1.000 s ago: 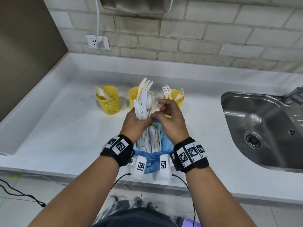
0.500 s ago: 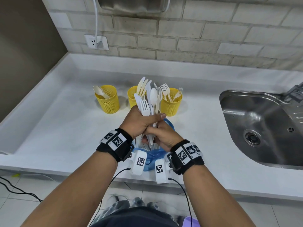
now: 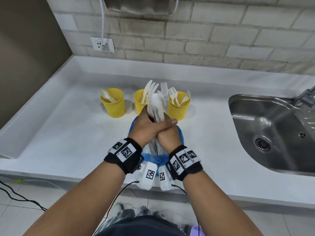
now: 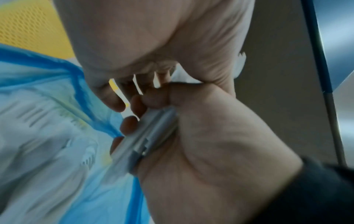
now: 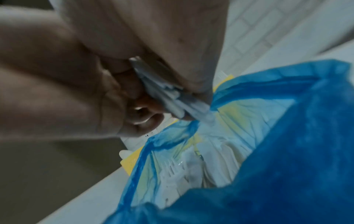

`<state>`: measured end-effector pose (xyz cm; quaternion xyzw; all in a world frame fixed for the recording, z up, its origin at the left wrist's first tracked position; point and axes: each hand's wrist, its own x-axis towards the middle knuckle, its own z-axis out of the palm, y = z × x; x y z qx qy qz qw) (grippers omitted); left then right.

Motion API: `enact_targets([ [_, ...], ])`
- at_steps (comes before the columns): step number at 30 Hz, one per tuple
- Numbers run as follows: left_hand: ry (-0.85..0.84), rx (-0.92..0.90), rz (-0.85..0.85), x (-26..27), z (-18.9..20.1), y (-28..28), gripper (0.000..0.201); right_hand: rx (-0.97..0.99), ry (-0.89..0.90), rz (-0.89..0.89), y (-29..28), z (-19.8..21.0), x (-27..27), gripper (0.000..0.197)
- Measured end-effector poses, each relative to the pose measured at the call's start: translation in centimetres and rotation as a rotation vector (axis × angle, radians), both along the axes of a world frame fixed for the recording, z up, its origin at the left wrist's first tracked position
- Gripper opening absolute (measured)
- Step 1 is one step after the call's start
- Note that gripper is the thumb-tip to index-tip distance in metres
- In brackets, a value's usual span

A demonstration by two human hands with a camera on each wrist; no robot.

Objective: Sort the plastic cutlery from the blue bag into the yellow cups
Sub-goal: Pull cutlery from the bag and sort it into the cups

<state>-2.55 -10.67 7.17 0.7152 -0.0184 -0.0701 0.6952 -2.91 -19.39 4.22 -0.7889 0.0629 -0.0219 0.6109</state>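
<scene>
text: none legible | wrist bands: black-and-white square code markers only

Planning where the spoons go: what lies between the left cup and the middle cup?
Nothing: in the head view, bare counter separates the left cup from the middle cup.

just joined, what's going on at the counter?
A person is sorting white plastic cutlery out of a blue bag on the counter. Both hands, left hand and right hand, grip one bunch of cutlery held upright over the bag. Behind it stand three yellow cups: the left cup has a spoon, the middle cup knives, the right cup forks. More cutlery remains in the bag.
</scene>
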Motion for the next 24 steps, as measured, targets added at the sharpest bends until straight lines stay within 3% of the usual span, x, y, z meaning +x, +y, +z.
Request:
enact_targets([
  [3, 0.043, -0.106, 0.17, 0.0, 0.2, -0.8, 0.033, 0.016, -0.066, 0.054, 0.7, 0.8, -0.9, 0.021],
  [4, 0.066, -0.159, 0.224, 0.1, 0.4, -0.7, 0.021, -0.023, -0.119, 0.089, 0.5, 0.8, -1.1, 0.032],
  [6, 0.093, -0.27, 0.274, 0.3, 0.8, -0.1, 0.012, -0.086, -0.192, 0.158, -0.1, 0.3, -1.4, 0.048],
  [8, 0.061, -0.336, 0.276, 0.7, 1.2, 0.6, 0.008, -0.023, -0.118, 0.191, -0.8, -0.1, -1.4, 0.054],
  [13, -0.088, -0.424, 0.122, 0.9, 2.9, 1.7, 0.026, 0.795, 0.327, 0.064, -1.7, 0.0, -1.2, 0.039],
  [15, -0.147, -0.342, 0.059, 0.7, 3.2, 1.6, 0.025, 0.98, 0.448, 0.071, -1.5, 0.7, -1.0, 0.04],
  [18, -0.205, -0.148, 0.008, 0.0, 2.8, 1.0, 0.021, 1.121, 0.434, 0.098, -1.2, 1.6, -0.8, 0.038],
  [20, -0.193, -0.096, 0.016, -0.5, 2.1, 0.8, 0.039, 1.134, 0.395, 0.107, -0.8, 2.2, -0.8, 0.035],
  [24, -0.182, 0.01, 0.013, -1.0, 1.2, 0.5, 0.032, 1.167, 0.334, 0.063, 0.0, 2.5, -1.2, 0.038],
])
